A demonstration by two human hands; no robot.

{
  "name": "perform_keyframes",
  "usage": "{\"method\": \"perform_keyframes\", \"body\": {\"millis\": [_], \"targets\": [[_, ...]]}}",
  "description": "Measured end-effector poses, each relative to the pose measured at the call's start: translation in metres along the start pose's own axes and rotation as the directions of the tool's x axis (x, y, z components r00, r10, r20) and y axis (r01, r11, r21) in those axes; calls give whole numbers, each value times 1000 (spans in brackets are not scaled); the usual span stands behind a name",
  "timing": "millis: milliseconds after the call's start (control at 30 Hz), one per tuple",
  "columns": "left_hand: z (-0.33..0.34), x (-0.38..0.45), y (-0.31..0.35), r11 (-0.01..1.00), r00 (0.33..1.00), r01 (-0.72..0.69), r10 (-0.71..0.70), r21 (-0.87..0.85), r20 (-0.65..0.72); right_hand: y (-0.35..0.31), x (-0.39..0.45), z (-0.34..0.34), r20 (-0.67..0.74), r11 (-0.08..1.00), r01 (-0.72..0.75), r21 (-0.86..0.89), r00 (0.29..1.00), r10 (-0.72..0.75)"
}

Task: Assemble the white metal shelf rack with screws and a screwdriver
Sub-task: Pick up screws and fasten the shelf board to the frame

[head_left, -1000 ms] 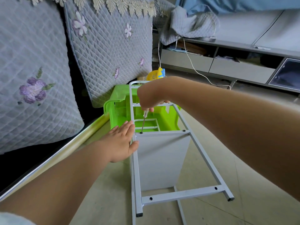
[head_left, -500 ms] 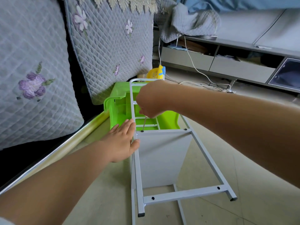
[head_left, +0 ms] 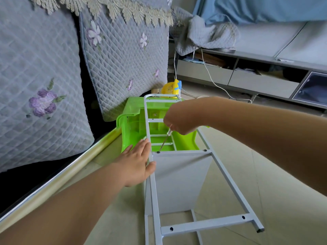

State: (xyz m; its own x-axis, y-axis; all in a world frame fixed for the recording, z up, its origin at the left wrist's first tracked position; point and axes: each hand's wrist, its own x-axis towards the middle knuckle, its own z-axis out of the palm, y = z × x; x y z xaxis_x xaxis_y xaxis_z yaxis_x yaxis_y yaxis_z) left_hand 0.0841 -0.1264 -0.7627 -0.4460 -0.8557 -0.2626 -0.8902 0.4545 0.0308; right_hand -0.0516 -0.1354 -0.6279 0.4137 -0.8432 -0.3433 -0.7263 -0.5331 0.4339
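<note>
Our left hand [head_left: 137,160], fingers flat, presses the white rack [head_left: 178,175]; at its one o'clock, our right hand [head_left: 178,119] grips the screwdriver [head_left: 165,140], tip seemingly on a screw [head_left: 158,152].

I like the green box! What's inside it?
The green box lies tipped on its side, showing bare ribbed walls. The white rack and the right hand cover part of its inside, so that part stays unseen.

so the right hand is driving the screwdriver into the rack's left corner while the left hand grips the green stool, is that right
Not quite. In the head view the left hand lies flat against the rack, fingers straight along its left rail, not on the green stool. The right hand does hold the screwdriver at the left corner.
</note>
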Motion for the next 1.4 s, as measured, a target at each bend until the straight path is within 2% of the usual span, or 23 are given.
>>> {"method": "perform_keyframes", "body": {"millis": [100, 200, 300, 400, 467, 533, 667, 800, 900, 1000, 1100, 1233, 1400], "targets": [[-2, 0, 1, 1000, 1000, 4, -4, 11, 8, -2, -5, 1, -88, 998, 45, -40, 995, -49], [-2, 0, 1, 1000, 1000, 11, -11, 11, 10, -8, -1, -4, -86, 998, 45, -35, 995, -48], [-2, 0, 1, 1000, 1000, 21, -21, 20, 12, -6, 14, -10, -5, 995, -31, 98, 999, 32], [-3, -1, 2, 1000, 1000, 23, -24, 21, 15, -2, 21, -13, 166, 921, -191, 340, 976, 140], [-4, -1, 2, 1000, 999, 27, -27, 15, 25, 0, 21, -11, 211, 883, -235, 406, 965, 159], [-5, -2, 2, 999, 999, 29, -29, 13, 35, -1, 16, -9, 165, 900, -222, 375, 971, 171], [-6, -1, 2, 999, 999, 28, -28, 21, 40, -4, 5, 2, -1, 986, -115, 118, 993, 116], [-6, -1, 2, 999, 999, 25, -26, 24, 42, -3, -3, 2, -95, 1000, 9, 22, 995, -7], [-5, 0, 1, 999, 999, 25, -26, 29, 38, -6, 0, 0, -111, 998, 60, -31, 992, -63], [-6, 1, 1, 999, 999, 33, -33, 4, 37, -7, 9, -4, -91, 999, 1, 35, 996, 2], [-6, 3, 1, 999, 999, 38, -38, -9, 37, -7, 17, -10, -1, 981, -84, 172, 996, 86], [-6, 5, -1, 999, 999, 36, -36, -7, 35, -11, 24, -17, 71, 957, -125, 260, 991, 110], [-5, 6, -2, 1000, 999, 27, -26, -16, 29, -2, 13, -3, -6, 984, -112, 140, 994, 114]]}}
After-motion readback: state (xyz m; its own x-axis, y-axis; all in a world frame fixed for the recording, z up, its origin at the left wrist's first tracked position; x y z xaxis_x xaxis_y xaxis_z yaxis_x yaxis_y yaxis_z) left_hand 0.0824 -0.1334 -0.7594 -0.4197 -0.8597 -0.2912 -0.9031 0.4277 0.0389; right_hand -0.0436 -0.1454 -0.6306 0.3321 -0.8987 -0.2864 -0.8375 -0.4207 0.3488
